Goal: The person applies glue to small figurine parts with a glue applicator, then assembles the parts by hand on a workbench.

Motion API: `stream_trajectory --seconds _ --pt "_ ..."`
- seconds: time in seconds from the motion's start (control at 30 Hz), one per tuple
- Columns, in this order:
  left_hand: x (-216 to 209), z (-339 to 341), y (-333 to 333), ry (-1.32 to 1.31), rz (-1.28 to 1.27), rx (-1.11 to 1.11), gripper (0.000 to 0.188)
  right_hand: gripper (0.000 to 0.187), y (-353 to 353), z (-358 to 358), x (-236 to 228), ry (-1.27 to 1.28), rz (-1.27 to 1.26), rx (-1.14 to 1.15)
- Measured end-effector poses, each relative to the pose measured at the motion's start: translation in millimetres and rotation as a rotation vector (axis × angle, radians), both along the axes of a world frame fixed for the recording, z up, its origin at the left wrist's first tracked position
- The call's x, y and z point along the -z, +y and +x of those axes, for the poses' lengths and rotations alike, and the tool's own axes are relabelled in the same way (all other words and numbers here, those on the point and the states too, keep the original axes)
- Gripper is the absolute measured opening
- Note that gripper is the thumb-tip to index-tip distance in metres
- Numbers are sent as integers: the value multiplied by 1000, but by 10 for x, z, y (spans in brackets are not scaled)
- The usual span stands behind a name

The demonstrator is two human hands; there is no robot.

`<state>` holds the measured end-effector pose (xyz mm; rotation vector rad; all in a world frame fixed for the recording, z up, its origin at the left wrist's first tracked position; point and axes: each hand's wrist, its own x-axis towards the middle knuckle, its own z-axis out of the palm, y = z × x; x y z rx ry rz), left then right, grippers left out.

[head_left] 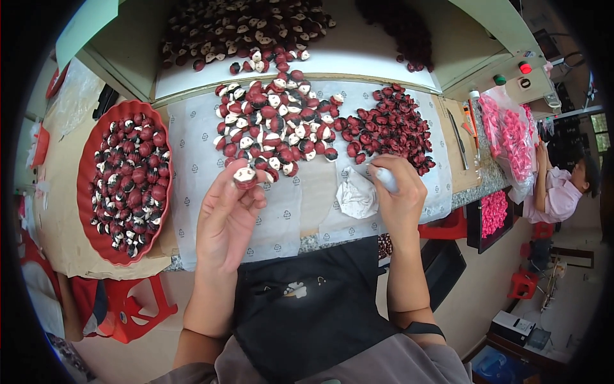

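Note:
My left hand (227, 214) is raised over the bench and pinches one small red, white and black ladybird-shaped piece (244, 175) in its fingertips. My right hand (400, 192) is closed round a white tube-like tool (385, 178) with its tip pointing left toward that piece. Just beyond both hands lies a heap of painted red, white and black pieces (278, 128). To its right is a heap of plain dark red pieces (387, 125). A crumpled white cloth (356, 195) lies between my hands.
A red oval tray (89, 192) on the left is full of finished pieces. More pieces (246, 29) cover the raised surface behind. White paper sheets (192, 153) line the bench. At the right sit bags of pink items (508, 137), and a person in pink (559, 192).

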<state>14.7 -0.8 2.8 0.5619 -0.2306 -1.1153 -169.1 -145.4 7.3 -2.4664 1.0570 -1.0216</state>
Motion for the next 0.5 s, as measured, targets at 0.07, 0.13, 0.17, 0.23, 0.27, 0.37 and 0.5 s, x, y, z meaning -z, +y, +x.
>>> stream_trajectory --seconds 0.07,0.13,0.17,0.23,0.27,0.37,0.5 --pt "-23 -7 -17 -17 19 0 33 18 18 27 -40 -77 49 -19" --pt "-77 -86 -71 -40 58 -6 34 18 140 99 -160 -218 135 -71" --pt "-77 -133 -130 -55 7 3 34 18 293 180 -194 -231 147 -95" --pt "-63 -274 -264 -11 -37 -5 34 17 597 338 -229 -389 328 -360" --pt "-112 -309 -292 41 -4 12 35 17 676 429 -191 -404 339 -385" --pt "-138 -331 -318 104 11 8 36 19 814 550 -61 -294 219 -470" --pt "-120 -288 -291 116 33 12 37 24 838 495 15 -374 387 -492"
